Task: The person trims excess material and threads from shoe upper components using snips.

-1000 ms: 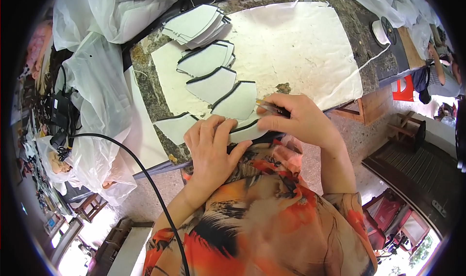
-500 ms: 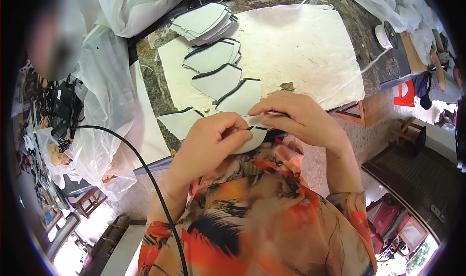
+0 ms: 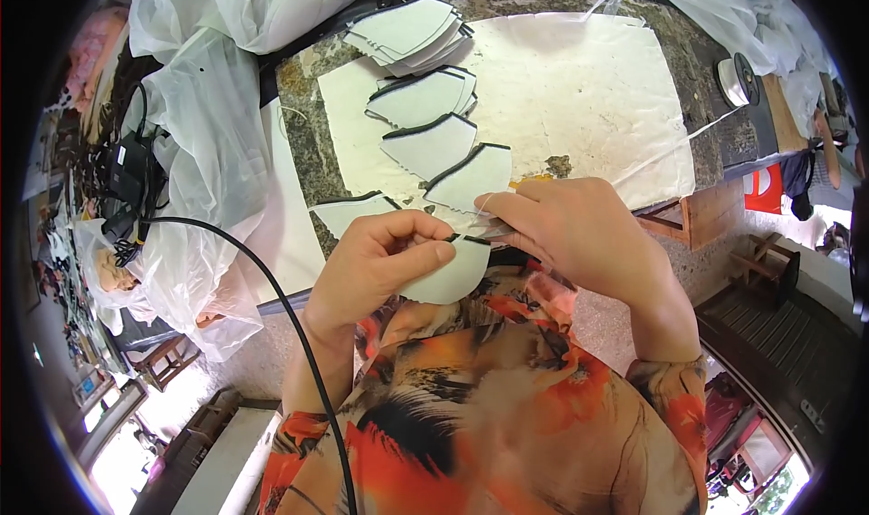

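My left hand (image 3: 385, 266) is closed, its thumb and fingers pinching a white cut piece (image 3: 453, 275) by its dark-edged upper side. The rounded part of that piece hangs below my thumb, in front of my clothing. My right hand (image 3: 579, 234) is closed too, its fingertips at the right end of the piece's dark edge. A thin greyish thing (image 3: 491, 229) shows under its fingers, too covered to name. Just beyond my hands lies a similar white piece with a dark curved edge (image 3: 471, 178), and another one (image 3: 356, 212) lies to the left.
Farther back are a single piece (image 3: 433, 147), a small stack (image 3: 422, 99) and a thicker stack (image 3: 409, 37) on a pale sheet (image 3: 588, 90). A spool of white tape (image 3: 731, 82) stands at the right. Plastic bags (image 3: 204, 126) and a black cable (image 3: 262, 266) are at the left.
The white piece now hangs lower and shows more of its face below my left thumb. My right hand has turned, with its fingers angled downward. The whole view has shifted slightly.
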Action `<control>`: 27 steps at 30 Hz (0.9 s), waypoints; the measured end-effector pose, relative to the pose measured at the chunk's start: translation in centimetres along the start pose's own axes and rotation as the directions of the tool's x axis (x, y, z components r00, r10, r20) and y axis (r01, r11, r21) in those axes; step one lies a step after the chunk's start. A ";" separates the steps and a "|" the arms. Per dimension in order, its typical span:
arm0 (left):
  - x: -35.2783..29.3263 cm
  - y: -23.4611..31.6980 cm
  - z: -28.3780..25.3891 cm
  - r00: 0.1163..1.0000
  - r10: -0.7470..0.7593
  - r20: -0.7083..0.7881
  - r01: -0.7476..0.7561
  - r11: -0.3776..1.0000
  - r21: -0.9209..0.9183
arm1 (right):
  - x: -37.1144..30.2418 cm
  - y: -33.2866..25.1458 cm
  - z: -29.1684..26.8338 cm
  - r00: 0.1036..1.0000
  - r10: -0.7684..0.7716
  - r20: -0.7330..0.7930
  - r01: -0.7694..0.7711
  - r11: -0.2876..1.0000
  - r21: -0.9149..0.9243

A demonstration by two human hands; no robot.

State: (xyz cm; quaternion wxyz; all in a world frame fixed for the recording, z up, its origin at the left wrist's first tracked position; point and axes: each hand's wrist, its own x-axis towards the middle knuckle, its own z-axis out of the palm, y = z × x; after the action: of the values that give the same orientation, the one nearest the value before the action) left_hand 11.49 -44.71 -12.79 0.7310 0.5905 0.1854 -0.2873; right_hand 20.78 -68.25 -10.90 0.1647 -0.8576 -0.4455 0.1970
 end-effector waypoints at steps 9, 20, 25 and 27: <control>0.0 -0.4 0.1 0.997 0.061 -0.050 -0.057 0.995 0.077 | 0.7 0.4 -1.4 0.999 0.006 0.045 -0.020 0.945 0.327; -0.4 -0.9 0.7 0.990 0.096 -0.103 -0.093 0.995 0.029 | 1.1 0.5 -1.5 0.993 0.029 0.112 -0.059 0.961 0.270; -0.8 -0.9 1.4 0.994 0.007 -0.107 -0.022 0.990 -0.139 | 1.4 0.5 -1.5 0.993 -0.011 0.122 -0.018 0.972 0.234; -0.8 -1.3 1.7 0.989 0.067 -0.133 -0.087 0.985 -0.152 | 1.6 0.4 -1.4 0.993 -0.014 0.119 -0.014 0.971 0.238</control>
State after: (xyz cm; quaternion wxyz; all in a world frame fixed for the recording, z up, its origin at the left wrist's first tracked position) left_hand 9.92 -46.40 -12.90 0.7726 0.5548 0.2308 -0.2050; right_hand 22.58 -67.29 -10.11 0.2392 -0.8183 -0.4277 0.3003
